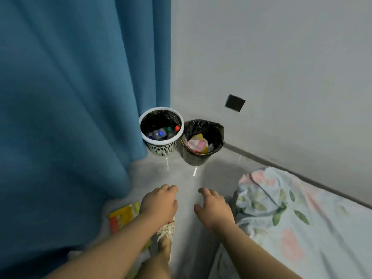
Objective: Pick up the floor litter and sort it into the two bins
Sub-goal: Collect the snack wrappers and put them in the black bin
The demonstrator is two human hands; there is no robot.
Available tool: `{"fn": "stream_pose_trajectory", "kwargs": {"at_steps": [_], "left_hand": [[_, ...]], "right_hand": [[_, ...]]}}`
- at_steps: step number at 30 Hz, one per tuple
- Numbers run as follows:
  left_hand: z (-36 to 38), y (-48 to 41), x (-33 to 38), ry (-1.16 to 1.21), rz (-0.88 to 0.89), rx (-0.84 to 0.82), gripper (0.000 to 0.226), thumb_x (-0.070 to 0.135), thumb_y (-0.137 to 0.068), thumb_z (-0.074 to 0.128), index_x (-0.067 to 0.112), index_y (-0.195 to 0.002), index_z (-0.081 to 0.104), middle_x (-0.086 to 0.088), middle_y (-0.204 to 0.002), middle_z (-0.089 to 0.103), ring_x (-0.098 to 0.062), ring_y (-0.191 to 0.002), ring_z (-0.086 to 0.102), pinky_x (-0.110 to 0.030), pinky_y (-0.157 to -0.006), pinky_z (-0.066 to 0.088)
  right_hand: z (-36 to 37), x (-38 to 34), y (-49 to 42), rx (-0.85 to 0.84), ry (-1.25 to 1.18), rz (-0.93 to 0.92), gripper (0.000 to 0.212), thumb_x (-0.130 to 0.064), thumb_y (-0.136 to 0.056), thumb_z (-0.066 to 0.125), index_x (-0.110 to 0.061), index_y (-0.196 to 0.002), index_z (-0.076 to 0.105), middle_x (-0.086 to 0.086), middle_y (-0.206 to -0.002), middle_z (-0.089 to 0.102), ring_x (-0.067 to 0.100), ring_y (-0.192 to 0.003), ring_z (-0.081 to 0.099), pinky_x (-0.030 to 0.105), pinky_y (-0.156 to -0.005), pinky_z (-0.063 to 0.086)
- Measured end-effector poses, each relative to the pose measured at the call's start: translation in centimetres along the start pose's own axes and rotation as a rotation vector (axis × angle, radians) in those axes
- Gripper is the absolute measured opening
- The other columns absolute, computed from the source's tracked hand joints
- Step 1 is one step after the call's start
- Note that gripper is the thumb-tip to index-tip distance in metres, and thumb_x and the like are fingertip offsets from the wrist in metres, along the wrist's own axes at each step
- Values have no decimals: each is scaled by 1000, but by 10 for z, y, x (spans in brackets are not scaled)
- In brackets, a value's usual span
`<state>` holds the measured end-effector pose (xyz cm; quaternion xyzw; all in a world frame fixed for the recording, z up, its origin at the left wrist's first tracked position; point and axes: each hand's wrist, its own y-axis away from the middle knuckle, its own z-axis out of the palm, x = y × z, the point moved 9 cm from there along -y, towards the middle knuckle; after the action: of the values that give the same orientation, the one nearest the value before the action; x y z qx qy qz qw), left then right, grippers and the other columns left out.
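Lying just beside the left hand (pixel 159 204): a yellow wrapper (pixel 123 217).

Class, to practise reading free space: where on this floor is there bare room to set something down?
Bare floor lies between the left hand, right hand and the bins, bordered by curtain and bed. Crowded: the corner, where white bin and black bin stand side by side, and the yellow wrapper by the left hand.

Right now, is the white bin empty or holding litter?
Not empty. Capped bottles lie at the bottom of the white bin.
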<state>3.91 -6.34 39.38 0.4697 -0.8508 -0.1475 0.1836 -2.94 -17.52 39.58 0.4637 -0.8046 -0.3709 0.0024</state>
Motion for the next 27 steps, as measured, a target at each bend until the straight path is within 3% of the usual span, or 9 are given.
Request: {"fn": "stream_pose_trajectory", "kwargs": {"at_steps": [12, 19, 27], "left_hand": [[39, 154, -78, 52, -95, 14, 31, 27, -94, 41, 21, -124, 48, -3, -126, 54, -26, -114, 55, -35, -84, 47], [80, 252, -136, 48, -45, 3, 34, 27, -95, 40, 22, -128, 45, -4, -128, 52, -27, -117, 53, -35, -86, 47], [154, 354, -224, 83, -93, -95, 33, 28, -97, 36, 21, -128, 43, -6, -128, 52, -27, -115, 53, -33, -86, 45]], "right_hand": [[122, -61, 117, -48, 15, -27, 50, -32, -94, 44, -24, -141, 31, 3, -147, 37, 26, -132, 38, 40, -106, 36], [212, -106, 189, -55, 38, 8, 51, -31, -93, 45, -23, -141, 32, 4, -146, 39, 27, -130, 40, 40, -105, 36], [333, -138, 247, -142, 54, 18, 52, -35, -92, 46, -27, -142, 32, 2, -147, 38, 26, -130, 41, 39, -104, 39]]}}
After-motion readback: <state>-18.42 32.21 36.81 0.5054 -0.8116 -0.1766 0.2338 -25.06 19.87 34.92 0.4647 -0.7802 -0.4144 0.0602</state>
